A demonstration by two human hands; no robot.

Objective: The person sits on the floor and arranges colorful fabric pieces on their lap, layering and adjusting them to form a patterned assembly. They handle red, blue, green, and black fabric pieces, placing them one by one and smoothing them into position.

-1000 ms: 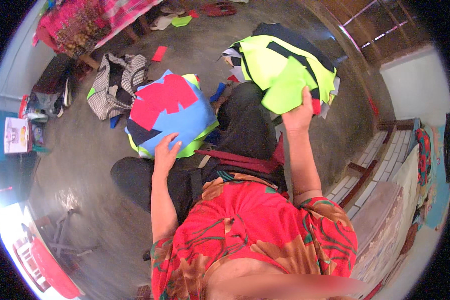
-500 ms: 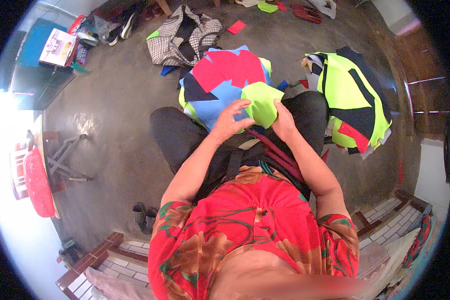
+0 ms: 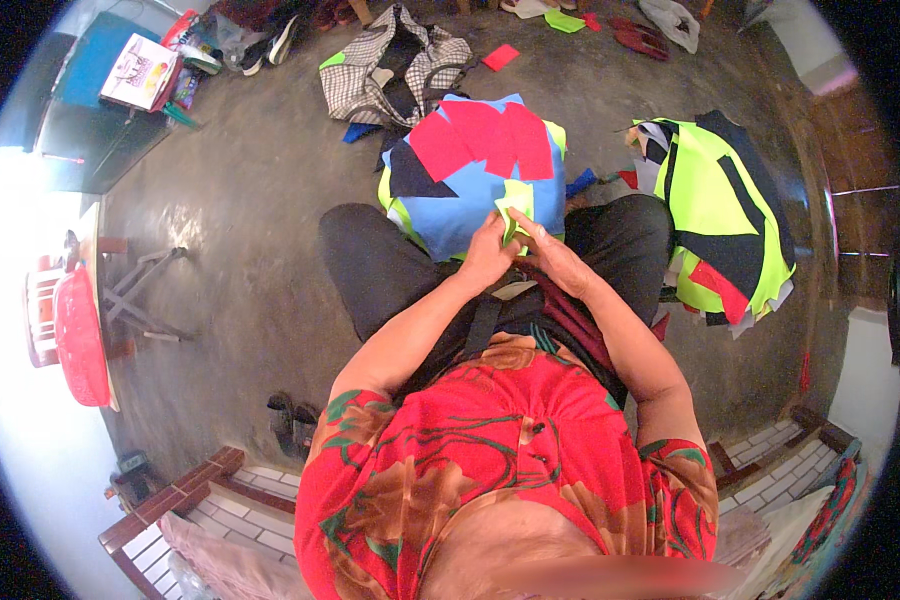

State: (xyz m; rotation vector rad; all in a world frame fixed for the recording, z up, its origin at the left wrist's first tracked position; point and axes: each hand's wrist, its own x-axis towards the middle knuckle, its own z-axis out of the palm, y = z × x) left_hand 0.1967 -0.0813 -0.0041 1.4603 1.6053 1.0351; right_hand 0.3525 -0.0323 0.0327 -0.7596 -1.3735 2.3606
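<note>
Both hands meet over my lap on one lime-green fabric piece (image 3: 516, 198), which is bunched and folded between them. My left hand (image 3: 490, 250) grips it from the left, and my right hand (image 3: 558, 262) has its fingers closed on the right side. Some fingertips are hidden by the cloth. Right behind the hands, between my knees, lies a rounded pile of fabric pieces with a blue piece (image 3: 470, 215) on top. Red fabric pieces (image 3: 485, 140) and a black piece (image 3: 417, 172) lie on that blue one.
Right of my knee stands another pile of lime and black fabric (image 3: 715, 190). A checked cloth bag (image 3: 395, 65) lies on the floor ahead, near a red scrap (image 3: 501, 57). At far left are a red plastic basin (image 3: 80, 335) and a folding stand (image 3: 145, 295).
The lime-green piece was spread out between my hands; now it is folded narrow. My hands have come together, and the left fingers have closed on the cloth. The view has shifted slightly.
</note>
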